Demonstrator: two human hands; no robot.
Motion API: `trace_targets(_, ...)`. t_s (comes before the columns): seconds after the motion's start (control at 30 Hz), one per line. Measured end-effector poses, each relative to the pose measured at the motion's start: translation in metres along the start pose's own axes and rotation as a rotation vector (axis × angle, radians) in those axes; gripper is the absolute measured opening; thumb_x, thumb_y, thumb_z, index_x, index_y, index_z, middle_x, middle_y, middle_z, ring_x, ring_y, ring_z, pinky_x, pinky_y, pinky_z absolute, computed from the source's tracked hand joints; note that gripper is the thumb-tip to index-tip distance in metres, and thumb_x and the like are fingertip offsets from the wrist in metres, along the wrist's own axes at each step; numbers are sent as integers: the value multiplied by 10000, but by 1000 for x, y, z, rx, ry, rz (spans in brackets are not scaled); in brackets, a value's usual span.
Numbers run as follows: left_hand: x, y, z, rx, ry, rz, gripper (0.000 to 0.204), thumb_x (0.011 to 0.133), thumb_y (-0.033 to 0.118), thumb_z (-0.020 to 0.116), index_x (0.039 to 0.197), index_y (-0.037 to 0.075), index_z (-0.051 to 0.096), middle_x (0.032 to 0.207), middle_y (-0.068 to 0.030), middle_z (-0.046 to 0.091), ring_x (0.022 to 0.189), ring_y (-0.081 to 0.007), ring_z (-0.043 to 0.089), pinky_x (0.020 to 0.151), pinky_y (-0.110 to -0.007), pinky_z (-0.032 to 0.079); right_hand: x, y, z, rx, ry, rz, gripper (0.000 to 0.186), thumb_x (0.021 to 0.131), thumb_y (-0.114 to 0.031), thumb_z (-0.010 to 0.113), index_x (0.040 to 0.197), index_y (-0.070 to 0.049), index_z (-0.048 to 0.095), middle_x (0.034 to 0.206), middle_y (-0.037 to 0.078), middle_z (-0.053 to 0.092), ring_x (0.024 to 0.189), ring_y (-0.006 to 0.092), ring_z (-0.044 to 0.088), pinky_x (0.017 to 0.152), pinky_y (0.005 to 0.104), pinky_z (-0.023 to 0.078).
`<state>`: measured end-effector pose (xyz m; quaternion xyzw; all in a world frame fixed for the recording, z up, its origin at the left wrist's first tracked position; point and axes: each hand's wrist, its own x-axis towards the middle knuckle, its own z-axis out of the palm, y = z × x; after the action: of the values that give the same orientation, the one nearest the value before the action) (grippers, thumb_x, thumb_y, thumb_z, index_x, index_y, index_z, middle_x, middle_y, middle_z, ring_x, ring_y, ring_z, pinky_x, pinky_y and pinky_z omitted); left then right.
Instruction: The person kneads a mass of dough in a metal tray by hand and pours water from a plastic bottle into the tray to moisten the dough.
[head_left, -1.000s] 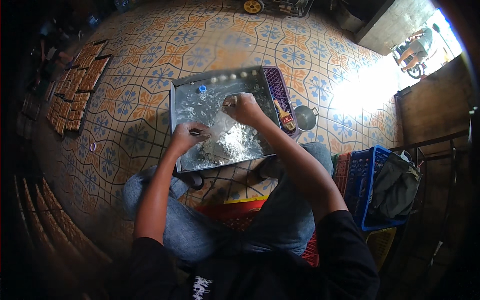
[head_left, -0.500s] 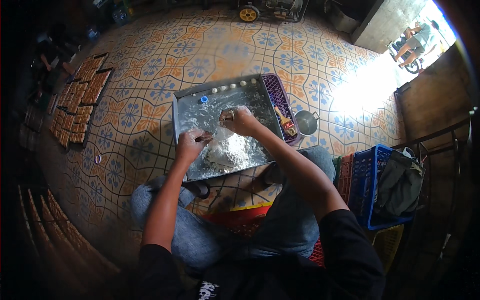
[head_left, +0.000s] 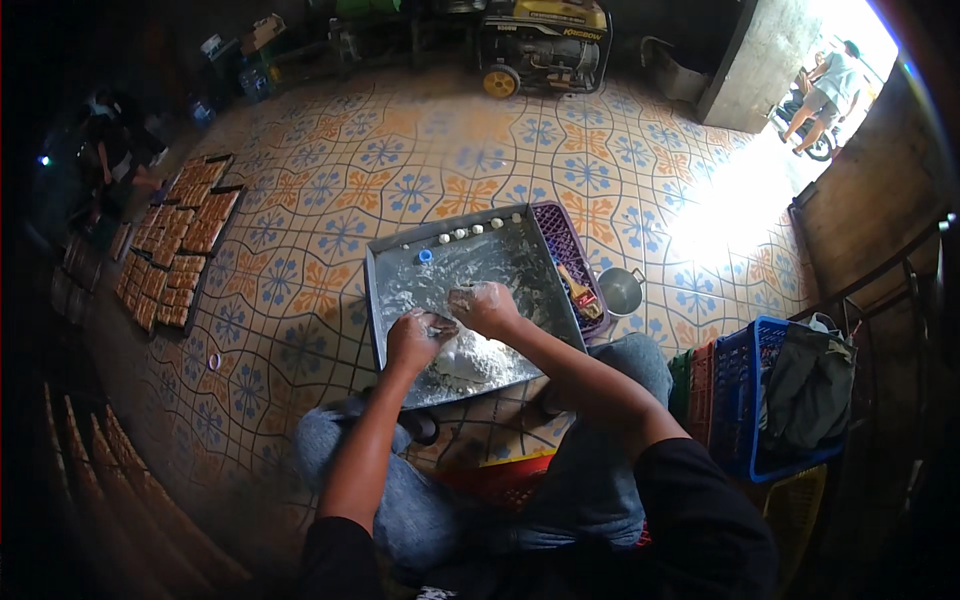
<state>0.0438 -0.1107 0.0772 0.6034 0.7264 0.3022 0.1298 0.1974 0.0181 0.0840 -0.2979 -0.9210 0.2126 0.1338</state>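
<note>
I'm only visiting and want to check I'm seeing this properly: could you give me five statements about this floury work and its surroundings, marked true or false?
1. Small white balls line the far side of the grey tray. True.
2. The right hand holds the brush. False: the brush lies on the purple crate.
3. The metal pot stands to the right of the purple crate. True.
4. The white powder heap is at the tray's far edge. False: the white powder heap is on the side nearer the person.
5. The left hand is over the tray. True.
</note>
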Motion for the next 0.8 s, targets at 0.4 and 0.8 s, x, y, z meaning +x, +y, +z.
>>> trace_targets(0.4, 3, -5, 3, -446, 1, -368, 230, 861, 178, 839, 1010, 7, 799, 923, -86, 795, 829, -125, 710, 772, -297, 543, -4, 21, 11, 288, 300, -107, 215, 889, -284, 734, 1071, -170, 727, 1036, 127, 742, 946, 379, 712, 841, 477, 570)
trace_targets(0.8, 17, -13, 20, -698, 119, -370, 134, 898, 80, 782, 1010, 6, 777, 908, -54, 770, 815, -123, 698, 775, -273, 540, 8, 23, -1, 441, 201, -191, 339, 861, -306, 774, 1136, -117, 714, 1000, 181, 747, 934, 378, 724, 823, 464, 574)
